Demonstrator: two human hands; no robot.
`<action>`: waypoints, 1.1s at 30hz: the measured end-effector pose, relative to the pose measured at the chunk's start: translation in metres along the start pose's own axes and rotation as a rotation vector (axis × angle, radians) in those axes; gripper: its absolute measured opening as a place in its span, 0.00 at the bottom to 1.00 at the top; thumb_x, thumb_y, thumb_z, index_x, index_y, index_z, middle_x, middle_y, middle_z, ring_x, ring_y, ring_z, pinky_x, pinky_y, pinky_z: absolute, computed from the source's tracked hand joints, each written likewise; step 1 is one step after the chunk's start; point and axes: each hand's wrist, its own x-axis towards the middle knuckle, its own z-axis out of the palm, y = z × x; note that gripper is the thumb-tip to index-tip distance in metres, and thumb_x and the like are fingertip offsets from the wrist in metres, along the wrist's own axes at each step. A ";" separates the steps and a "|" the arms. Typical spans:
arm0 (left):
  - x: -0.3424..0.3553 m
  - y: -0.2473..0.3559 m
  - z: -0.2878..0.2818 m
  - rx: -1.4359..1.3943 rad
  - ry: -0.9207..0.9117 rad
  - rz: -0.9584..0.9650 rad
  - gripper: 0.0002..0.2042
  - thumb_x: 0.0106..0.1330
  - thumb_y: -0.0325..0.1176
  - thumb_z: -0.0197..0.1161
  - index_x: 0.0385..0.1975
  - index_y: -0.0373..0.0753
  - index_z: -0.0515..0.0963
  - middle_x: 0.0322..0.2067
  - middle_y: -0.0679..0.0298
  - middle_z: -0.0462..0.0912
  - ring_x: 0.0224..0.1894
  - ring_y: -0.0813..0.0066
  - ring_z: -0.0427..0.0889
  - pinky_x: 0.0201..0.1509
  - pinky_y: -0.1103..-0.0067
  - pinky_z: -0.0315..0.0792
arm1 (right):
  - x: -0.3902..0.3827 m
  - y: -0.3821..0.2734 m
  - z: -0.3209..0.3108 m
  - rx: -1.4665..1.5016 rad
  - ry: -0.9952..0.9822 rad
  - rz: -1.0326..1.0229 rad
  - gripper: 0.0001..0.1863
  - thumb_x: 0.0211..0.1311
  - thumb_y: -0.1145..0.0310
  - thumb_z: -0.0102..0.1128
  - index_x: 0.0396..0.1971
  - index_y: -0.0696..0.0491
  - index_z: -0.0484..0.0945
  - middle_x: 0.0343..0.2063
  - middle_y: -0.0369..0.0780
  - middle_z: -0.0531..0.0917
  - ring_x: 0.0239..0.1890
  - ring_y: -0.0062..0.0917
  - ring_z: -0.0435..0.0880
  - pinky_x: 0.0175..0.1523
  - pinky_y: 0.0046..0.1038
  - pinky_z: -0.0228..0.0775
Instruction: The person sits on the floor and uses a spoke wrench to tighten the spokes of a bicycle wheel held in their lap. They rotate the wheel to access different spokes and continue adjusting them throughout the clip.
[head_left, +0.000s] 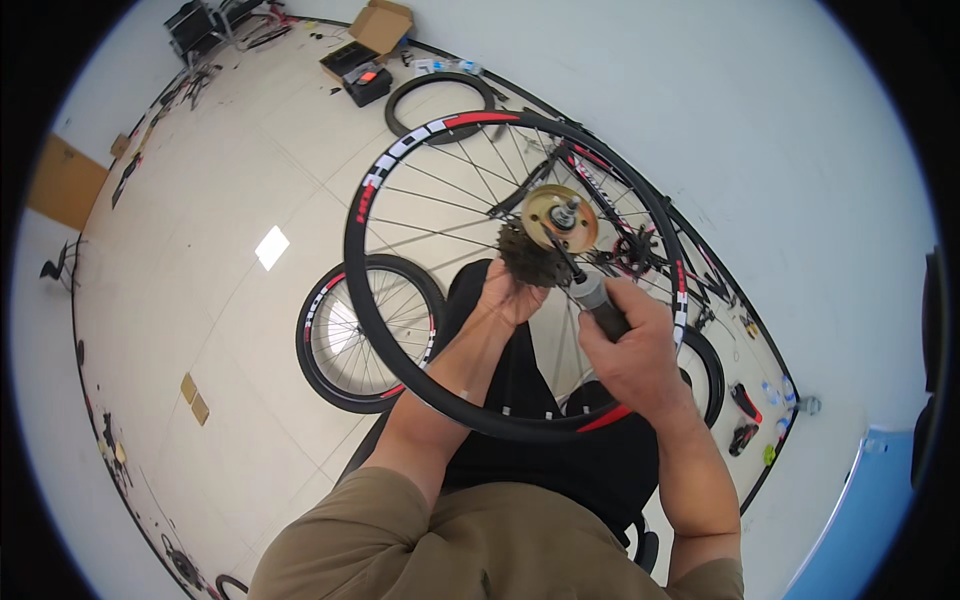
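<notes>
A spoked bicycle wheel (pixel 378 335) with a black, red and white rim is tilted above my lap. Near its middle is a gold-coloured disc (pixel 540 208) with holes, and a metal axle (pixel 565 212) sticks up from it. Just below the disc, my left hand (pixel 508 295) is closed around the underside of a dark toothed sprocket cassette (pixel 530 257); some fingers are hidden behind it. My right hand (pixel 640 345) grips the grey and black handle of a screwdriver (pixel 592 293). Its shaft points up and left, with the tip over the disc's lower edge; contact is unclear.
A second wheel with a tyre (pixel 300 350) lies on the tiled floor at left. Beyond are a loose tyre (pixel 392 98), an open cardboard box (pixel 382 25) and a black case (pixel 368 86). A bicycle frame (pixel 600 185) lies along the wall, behind the held wheel.
</notes>
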 end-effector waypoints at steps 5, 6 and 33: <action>-0.018 -0.007 0.044 0.208 -0.034 0.102 0.19 0.72 0.43 0.49 0.51 0.33 0.73 0.45 0.55 0.82 0.43 0.65 0.85 0.41 0.75 0.85 | 0.043 -0.028 0.037 0.032 -0.027 -0.232 0.13 0.51 0.77 0.59 0.39 0.60 0.75 0.32 0.48 0.79 0.36 0.43 0.78 0.42 0.36 0.70; -0.021 -0.004 0.048 0.214 -0.054 0.099 0.19 0.72 0.43 0.49 0.51 0.33 0.73 0.46 0.55 0.82 0.43 0.65 0.85 0.41 0.75 0.84 | 0.053 -0.031 0.044 -0.005 -0.040 -0.228 0.13 0.50 0.77 0.58 0.39 0.60 0.75 0.32 0.48 0.79 0.35 0.44 0.77 0.41 0.37 0.70; -0.029 0.004 0.058 0.181 -0.156 0.030 0.20 0.73 0.42 0.49 0.58 0.38 0.68 0.53 0.54 0.77 0.55 0.62 0.79 0.56 0.68 0.79 | 0.067 -0.069 0.031 -0.203 -0.209 -0.269 0.14 0.57 0.72 0.55 0.44 0.58 0.75 0.31 0.47 0.81 0.36 0.44 0.80 0.45 0.39 0.71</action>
